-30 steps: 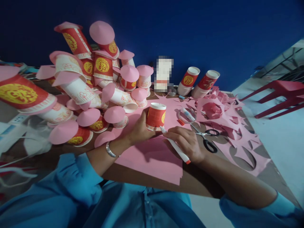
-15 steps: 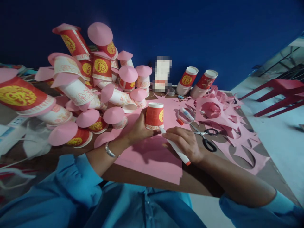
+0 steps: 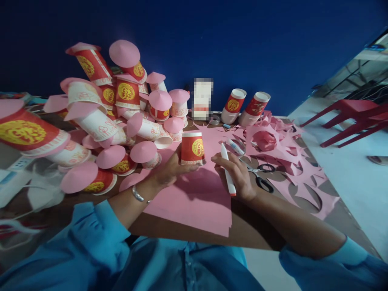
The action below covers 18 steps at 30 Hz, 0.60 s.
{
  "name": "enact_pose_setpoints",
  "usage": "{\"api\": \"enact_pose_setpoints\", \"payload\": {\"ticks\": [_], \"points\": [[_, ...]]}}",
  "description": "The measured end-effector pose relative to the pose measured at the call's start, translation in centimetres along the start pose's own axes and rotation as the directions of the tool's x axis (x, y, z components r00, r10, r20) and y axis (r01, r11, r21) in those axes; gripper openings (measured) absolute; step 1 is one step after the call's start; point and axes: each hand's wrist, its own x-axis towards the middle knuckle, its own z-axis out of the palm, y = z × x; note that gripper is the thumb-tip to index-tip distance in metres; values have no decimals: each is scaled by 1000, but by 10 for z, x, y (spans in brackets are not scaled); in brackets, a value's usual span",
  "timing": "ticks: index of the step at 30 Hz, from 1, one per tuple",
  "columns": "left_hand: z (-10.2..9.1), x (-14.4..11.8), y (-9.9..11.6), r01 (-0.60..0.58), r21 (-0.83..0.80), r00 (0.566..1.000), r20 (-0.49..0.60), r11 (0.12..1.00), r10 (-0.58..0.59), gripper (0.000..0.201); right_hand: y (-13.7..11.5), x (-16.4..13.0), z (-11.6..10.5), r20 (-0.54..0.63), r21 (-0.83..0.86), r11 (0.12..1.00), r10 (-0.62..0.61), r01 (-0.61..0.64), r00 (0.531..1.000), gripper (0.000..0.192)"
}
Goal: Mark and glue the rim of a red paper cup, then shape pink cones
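- Held red cup [image 3: 191, 147]: round yellow emblem [image 3: 198, 148] (ornate, its characters unreadable)
- Piled cups [image 3: 127, 93]: similar emblems, no clearer
- Pale upright panel [image 3: 202, 99]: pixelated, any text illegible

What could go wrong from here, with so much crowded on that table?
The piled cups lean at odd angles; a bump from the left hand might topple some. The scissors lie close to the right hand and could get knocked. Only the left hand holds the red cup, so it might slip.
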Motion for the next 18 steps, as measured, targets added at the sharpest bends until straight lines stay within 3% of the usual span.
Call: {"api": "enact_pose_setpoints", "payload": {"ticks": [8,12,18], "points": [[-3,4,-2,0,-99,999,-39,995,-4,77,2,2,5,0,-19,1000,-15,15,1000,44],[-8,4,-5,32,-160,999,25,987,-28,77,-1,6,5,8,17,998,-65,65,998,44],[-11,2,-6,94,-76,986,142,993,-82,76,-1,5,4,14,0,997,-81,81,997,40]]}}
